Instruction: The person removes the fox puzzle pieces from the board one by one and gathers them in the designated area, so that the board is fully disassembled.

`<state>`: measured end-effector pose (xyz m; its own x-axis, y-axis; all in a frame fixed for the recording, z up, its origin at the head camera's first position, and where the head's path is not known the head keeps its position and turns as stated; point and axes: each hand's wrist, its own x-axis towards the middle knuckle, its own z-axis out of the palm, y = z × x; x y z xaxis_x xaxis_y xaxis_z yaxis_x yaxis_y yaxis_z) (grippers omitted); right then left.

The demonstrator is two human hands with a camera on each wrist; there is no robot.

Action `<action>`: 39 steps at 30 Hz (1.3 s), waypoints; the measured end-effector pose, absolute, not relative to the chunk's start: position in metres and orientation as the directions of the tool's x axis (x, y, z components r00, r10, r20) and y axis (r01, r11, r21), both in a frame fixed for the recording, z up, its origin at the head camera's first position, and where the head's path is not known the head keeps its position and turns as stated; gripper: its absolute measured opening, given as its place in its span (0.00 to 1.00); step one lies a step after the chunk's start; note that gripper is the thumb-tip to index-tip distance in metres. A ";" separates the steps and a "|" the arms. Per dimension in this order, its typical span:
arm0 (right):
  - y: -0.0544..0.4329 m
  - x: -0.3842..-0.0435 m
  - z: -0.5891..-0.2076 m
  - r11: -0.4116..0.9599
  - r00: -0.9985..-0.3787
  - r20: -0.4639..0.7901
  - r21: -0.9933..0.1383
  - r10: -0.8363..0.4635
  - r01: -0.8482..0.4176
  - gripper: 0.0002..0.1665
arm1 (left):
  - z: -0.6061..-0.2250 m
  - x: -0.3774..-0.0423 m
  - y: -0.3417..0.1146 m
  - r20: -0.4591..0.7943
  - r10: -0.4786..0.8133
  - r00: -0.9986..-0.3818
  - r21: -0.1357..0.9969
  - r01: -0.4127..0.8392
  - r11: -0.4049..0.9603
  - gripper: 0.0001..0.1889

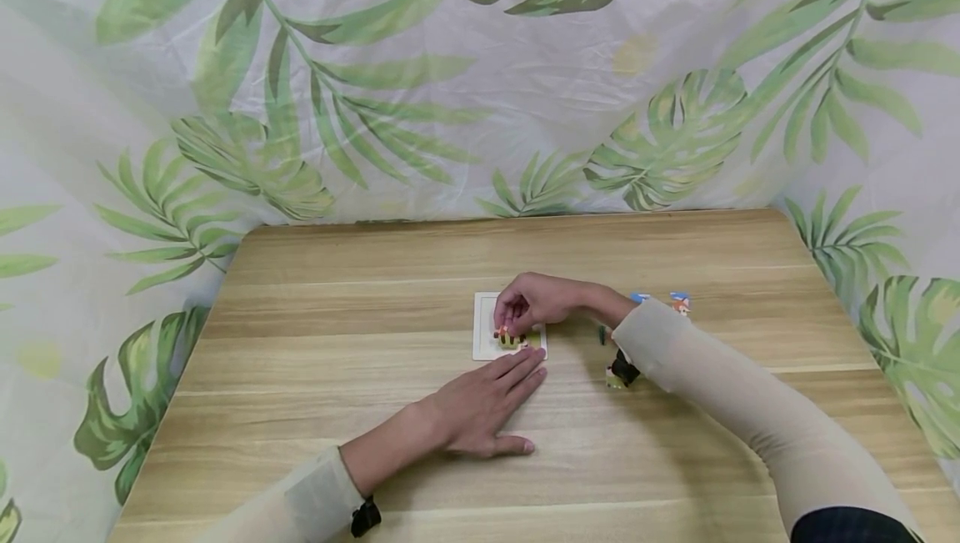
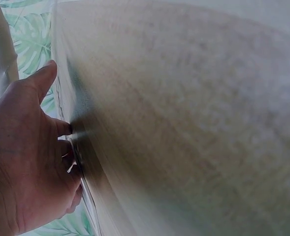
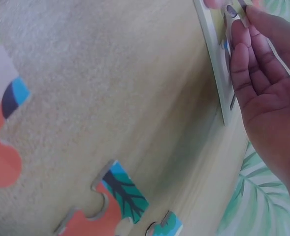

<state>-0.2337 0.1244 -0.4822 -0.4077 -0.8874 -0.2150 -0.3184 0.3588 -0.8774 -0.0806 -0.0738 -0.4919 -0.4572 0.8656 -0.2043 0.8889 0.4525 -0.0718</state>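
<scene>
A white puzzle tray [image 1: 478, 326] lies on the wooden table. Over it, my right hand [image 1: 543, 299] pinches a small jigsaw piece [image 1: 508, 341] with yellow, red and dark markings between thumb and fingers. The right wrist view shows that hand at the tray's rim [image 3: 218, 88], its other fingers curled. Palm down, my left hand [image 1: 483, 409] has fairly straight fingers, with the fingertips at the tray's lower right corner and the thumb spread on the table. Its fingertips are partly hidden in the left wrist view. The right hand hides much of the tray's inside.
Loose jigsaw pieces lie right of the tray: one with an orange figure [image 1: 680, 303], a blue one [image 1: 640, 297], and a pale green one [image 1: 617, 379] by the right wrist. An orange piece with a teal leaf [image 3: 127, 191] shows close up. Behind the table hangs a leaf-print cloth [image 1: 390, 93].
</scene>
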 end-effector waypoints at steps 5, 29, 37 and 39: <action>0.129 -0.235 -0.479 0.363 -0.425 -0.220 -0.885 -0.878 -0.291 0.08 | -0.493 -0.080 -0.074 -0.192 0.867 -0.460 -0.073 0.888 0.454 0.52; 0.203 -0.223 -0.460 0.403 -0.506 -0.230 -0.877 -0.831 -0.263 0.09 | -0.498 -0.077 -0.075 -0.206 0.854 -0.478 -0.086 0.878 0.471 0.56; 0.241 -0.210 -0.454 0.458 -0.536 -0.267 -0.849 -0.801 -0.261 0.09 | -0.495 -0.079 -0.075 -0.201 0.855 -0.478 -0.078 0.878 0.473 0.56; 0.251 -0.206 -0.452 0.469 -0.541 -0.279 -0.847 -0.794 -0.252 0.09 | -0.495 -0.079 -0.076 -0.199 0.856 -0.477 -0.076 0.879 0.471 0.56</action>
<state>-0.2057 0.2505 -0.4523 -0.5408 -0.7936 -0.2787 -0.2516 0.4688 -0.8467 -0.0794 -0.0757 -0.4950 -0.4767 0.8562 -0.1993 0.8786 0.4715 -0.0760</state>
